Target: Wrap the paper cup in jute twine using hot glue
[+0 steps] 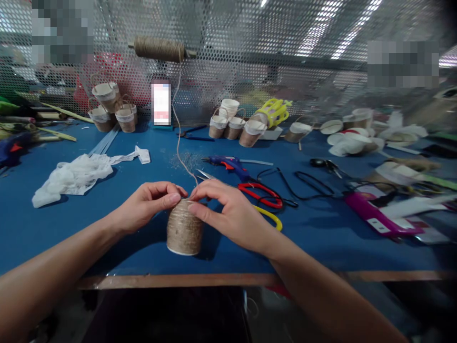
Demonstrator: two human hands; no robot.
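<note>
A small cup wrapped in jute twine [184, 231] stands upside down on the blue table [107, 219], near the front edge. My left hand [146, 205] pinches at its top from the left, fingers closed. My right hand [228, 212] grips the top rim from the right, fingers pressed on the twine. A strand of twine [177, 138] runs from between my fingertips up to a twine spool [159, 48] mounted on the perforated metal screen.
A blue glue gun [230, 165], red and yellow scissors [262, 195], black cables and a magenta tool lie right of my hands. White lace fabric [76, 174] lies at the left. Several finished twine cups [110, 112] stand along the back.
</note>
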